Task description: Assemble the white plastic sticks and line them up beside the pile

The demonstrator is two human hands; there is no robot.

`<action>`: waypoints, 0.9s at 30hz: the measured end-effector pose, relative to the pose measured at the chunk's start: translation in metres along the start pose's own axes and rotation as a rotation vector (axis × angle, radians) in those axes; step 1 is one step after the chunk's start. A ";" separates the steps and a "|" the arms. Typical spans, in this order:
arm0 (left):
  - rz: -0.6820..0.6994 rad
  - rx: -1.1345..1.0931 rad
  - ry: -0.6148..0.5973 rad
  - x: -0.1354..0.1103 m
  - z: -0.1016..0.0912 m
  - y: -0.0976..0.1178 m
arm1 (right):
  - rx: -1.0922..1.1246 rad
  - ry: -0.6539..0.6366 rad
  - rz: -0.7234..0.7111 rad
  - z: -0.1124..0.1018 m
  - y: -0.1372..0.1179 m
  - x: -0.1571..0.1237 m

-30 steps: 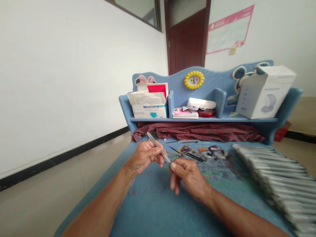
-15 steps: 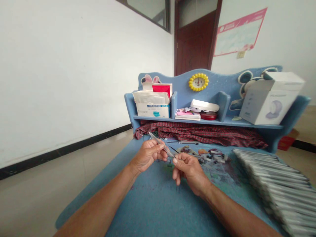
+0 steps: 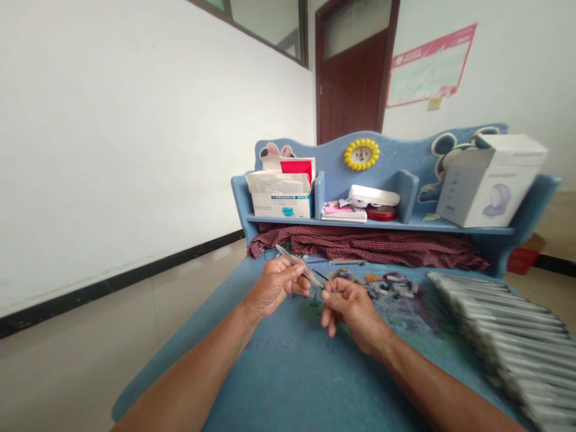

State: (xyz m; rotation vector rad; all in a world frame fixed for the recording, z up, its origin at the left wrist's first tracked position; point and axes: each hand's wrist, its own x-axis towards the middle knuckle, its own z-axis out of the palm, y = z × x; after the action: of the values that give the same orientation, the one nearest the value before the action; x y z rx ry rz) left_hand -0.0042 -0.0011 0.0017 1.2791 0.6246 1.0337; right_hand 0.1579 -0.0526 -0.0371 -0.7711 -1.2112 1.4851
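Note:
My left hand is closed in a pinch around a clear pen barrel, which slants down to the right. At the barrel's lower end, the thumb and forefinger of my right hand are pinched together. A small dark part shows at those fingertips, too small to make out. Just behind the hands, a thin dark rod shows, partly hidden. Beyond my right hand lies a scatter of small grey, white and dark pieces on the blue tabletop.
A big stack of clear pens lies on the right. Rolled plaid cloth runs beneath the blue shelf. On the shelf stand a mask box, papers, a red tin and a white box.
The view has shifted slightly, and both hands appear a little farther right and lower. Their pinch on the barrel looks the same.

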 end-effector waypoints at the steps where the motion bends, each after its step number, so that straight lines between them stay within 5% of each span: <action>1: 0.003 0.000 -0.001 0.000 0.000 0.000 | -0.002 -0.003 -0.003 0.000 0.000 0.000; 21: 0.040 0.046 0.005 -0.002 0.001 0.000 | 0.012 -0.020 -0.008 -0.001 0.005 0.001; 27: 0.032 0.055 -0.037 -0.002 -0.001 -0.001 | 0.150 -0.123 0.051 -0.002 0.008 0.001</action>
State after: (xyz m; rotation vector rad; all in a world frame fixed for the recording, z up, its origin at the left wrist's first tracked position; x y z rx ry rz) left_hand -0.0055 -0.0025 0.0006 1.3579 0.6094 1.0229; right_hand 0.1568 -0.0509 -0.0454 -0.6219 -1.1627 1.6649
